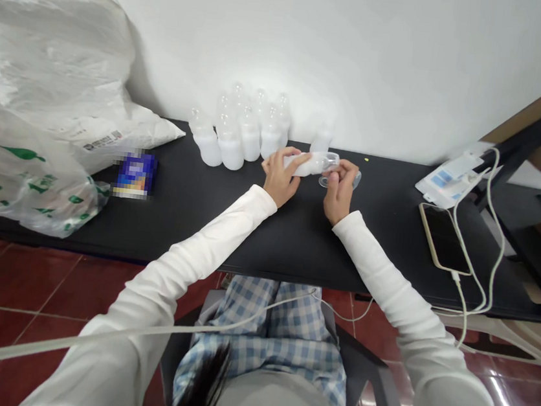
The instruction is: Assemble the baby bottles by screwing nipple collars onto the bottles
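Observation:
My left hand (281,175) is wrapped round a small white bottle (310,164) with a clear, see-through top, held on its side above the table with the top pointing right. At that clear end, my right hand (341,190) has its fingers curled in a pinch; what lies between them is hard to see. A clear round plastic piece (357,179) shows around the right fingers, and I cannot tell whether it is held or resting on the table. Behind my left hand, several similar white bottles (230,149) with clear tops stand upright in a group. One more bottle (322,140) stands apart, behind the held one.
The black table (190,220) runs along a white wall. Large plastic bags (42,105) and a blurred blue packet (135,174) are at left. A phone (445,239) on a charging cable, a white power strip (449,179) and loose cords lie at right. One cable crosses my lap.

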Available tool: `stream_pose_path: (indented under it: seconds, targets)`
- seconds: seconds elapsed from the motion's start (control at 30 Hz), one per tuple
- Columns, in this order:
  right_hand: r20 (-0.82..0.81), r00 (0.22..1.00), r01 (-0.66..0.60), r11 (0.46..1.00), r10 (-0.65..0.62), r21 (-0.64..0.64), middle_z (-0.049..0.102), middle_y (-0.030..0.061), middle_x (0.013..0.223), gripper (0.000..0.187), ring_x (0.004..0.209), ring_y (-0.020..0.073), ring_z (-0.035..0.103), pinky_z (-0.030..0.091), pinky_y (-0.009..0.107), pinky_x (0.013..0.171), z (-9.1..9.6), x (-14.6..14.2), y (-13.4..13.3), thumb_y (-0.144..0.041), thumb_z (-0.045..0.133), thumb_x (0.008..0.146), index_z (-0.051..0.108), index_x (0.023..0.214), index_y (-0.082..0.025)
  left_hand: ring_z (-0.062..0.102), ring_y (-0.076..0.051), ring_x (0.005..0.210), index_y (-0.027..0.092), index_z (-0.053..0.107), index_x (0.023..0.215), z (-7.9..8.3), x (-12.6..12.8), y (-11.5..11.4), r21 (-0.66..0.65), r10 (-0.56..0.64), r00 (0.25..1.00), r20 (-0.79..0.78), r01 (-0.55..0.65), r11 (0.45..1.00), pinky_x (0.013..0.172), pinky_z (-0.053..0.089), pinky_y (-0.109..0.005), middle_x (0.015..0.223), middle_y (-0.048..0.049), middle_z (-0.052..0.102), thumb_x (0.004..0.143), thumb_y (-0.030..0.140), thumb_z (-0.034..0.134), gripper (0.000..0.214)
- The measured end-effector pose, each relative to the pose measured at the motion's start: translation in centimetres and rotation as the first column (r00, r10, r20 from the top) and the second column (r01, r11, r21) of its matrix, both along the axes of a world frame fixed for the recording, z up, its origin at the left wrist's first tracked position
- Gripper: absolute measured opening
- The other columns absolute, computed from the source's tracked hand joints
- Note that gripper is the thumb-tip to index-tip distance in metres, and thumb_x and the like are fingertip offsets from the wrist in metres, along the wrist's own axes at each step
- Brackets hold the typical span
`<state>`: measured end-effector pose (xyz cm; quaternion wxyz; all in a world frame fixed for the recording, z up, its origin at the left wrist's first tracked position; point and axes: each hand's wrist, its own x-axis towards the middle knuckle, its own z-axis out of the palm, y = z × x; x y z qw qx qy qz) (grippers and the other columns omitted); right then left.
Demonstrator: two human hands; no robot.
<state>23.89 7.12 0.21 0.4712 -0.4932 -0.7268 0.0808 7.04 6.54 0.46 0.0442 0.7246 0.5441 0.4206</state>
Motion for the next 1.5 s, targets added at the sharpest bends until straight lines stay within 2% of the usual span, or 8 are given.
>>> stream_pose_path:
  seconds: [0.27, 0.63, 0.83, 1.0, 1.13, 1.23, 1.37, 1.5]
  targets:
    - [-0.134, 0.981, 0.143, 0.990, -0.141, 0.002, 0.062, 0.0085, 0.095, 0.051, 0.090, 0.0199, 0.060, 0.050, 0.037, 0.082, 0.3, 0.6, 0.5, -0.056, 0.020, 0.102, 0.056, 0.098, -0.020, 0.046, -0.026, 0.142, 0.035, 0.062, 0.131, 0.3, -0.5, 0.6, 0.050, -0.218, 0.966, -0.138, 0.227, 0.973, 0.116, 0.034, -0.047, 0.137, -0.0057, 0.062, 0.098, 0.019, 0.043, 0.041]
    - [-0.178, 0.977, 0.125, 0.992, -0.121, 0.012, 0.045, -0.0009, 0.065, 0.061, 0.064, 0.0165, 0.050, 0.046, 0.032, 0.063, -0.1, 1.4, 1.8, -0.056, 0.012, 0.103, 0.056, 0.078, -0.022, 0.060, -0.032, 0.120, 0.024, 0.062, 0.119, 0.3, -2.4, 2.6, -0.033, -0.385, 0.909, -0.156, 0.385, 0.922, 0.108, 0.043, -0.052, 0.128, -0.0129, 0.067, 0.083, 0.058, 0.070, 0.051]
    - [-0.200, 0.964, 0.170, 0.985, -0.175, -0.039, 0.050, 0.0001, 0.061, 0.062, 0.063, 0.0158, 0.052, 0.045, 0.031, 0.064, 0.4, 1.3, 1.0, -0.062, 0.017, 0.101, 0.050, 0.066, -0.022, 0.067, -0.029, 0.103, 0.020, 0.065, 0.111, 0.3, -2.6, 1.5, -0.037, -0.444, 0.896, -0.027, 0.443, 0.896, 0.098, 0.051, -0.045, 0.109, -0.0123, 0.070, 0.078, 0.071, 0.066, 0.061]
    - [0.078, 0.995, 0.072, 0.997, -0.069, -0.037, 0.066, 0.0059, 0.082, 0.060, 0.076, 0.0195, 0.061, 0.050, 0.035, 0.076, 0.8, 1.7, 0.5, -0.063, 0.021, 0.101, 0.063, 0.089, -0.021, 0.070, -0.023, 0.091, 0.021, 0.065, 0.090, 0.5, -2.8, 1.5, -0.110, -0.365, 0.825, 0.432, 0.449, 0.887, 0.081, 0.056, -0.036, 0.094, -0.0086, 0.072, 0.091, 0.076, 0.036, 0.063]
    - [0.183, 0.970, -0.170, 0.985, 0.162, 0.029, 0.066, 0.0142, 0.114, 0.052, 0.107, 0.0262, 0.062, 0.051, 0.043, 0.094, 1.4, 1.7, 0.7, -0.061, 0.034, 0.099, 0.059, 0.117, -0.019, 0.057, -0.016, 0.043, 0.019, 0.058, 0.078, 0.9, -3.3, 3.0, -0.415, -0.132, 0.663, 0.737, 0.598, 0.685, 0.038, 0.037, -0.027, 0.064, -0.0074, 0.067, 0.090, 0.076, 0.033, 0.063]
    - [0.147, 0.945, -0.312, 0.941, 0.293, 0.130, 0.062, 0.0144, 0.120, 0.038, 0.116, 0.0272, 0.059, 0.049, 0.048, 0.101, 1.6, 1.4, 0.9, -0.048, 0.039, 0.101, 0.052, 0.123, -0.020, 0.050, -0.014, 0.033, 0.016, 0.059, 0.090, 1.2, -4.0, 3.8, -0.448, -0.097, 0.582, 0.808, 0.712, 0.541, 0.030, 0.022, -0.022, 0.062, -0.0084, 0.070, 0.090, 0.064, 0.038, 0.052]
    - [0.164, 0.905, -0.423, 0.876, 0.394, 0.232, 0.058, 0.0122, 0.122, 0.022, 0.118, 0.0277, 0.057, 0.048, 0.051, 0.101, 1.5, 1.3, 0.9, -0.027, 0.046, 0.097, 0.050, 0.119, -0.026, 0.052, -0.014, 0.032, 0.013, 0.057, 0.097, 1.2, -4.3, 4.0, -0.420, -0.088, 0.539, 0.838, 0.738, 0.528, 0.029, 0.022, -0.020, 0.062, -0.0090, 0.071, 0.092, 0.049, 0.036, 0.042]
    - [0.243, 0.914, -0.386, 0.878, 0.324, 0.283, 0.059, 0.0095, 0.115, 0.035, 0.109, 0.0270, 0.058, 0.048, 0.050, 0.093, 0.9, 1.7, 1.2, -0.010, 0.043, 0.087, 0.049, 0.118, -0.026, 0.054, -0.014, 0.034, 0.013, 0.056, 0.097, 1.1, -3.7, 3.7, -0.417, -0.097, 0.547, 0.831, 0.729, 0.543, 0.028, 0.024, -0.020, 0.065, -0.0089, 0.072, 0.092, 0.043, 0.037, 0.036]
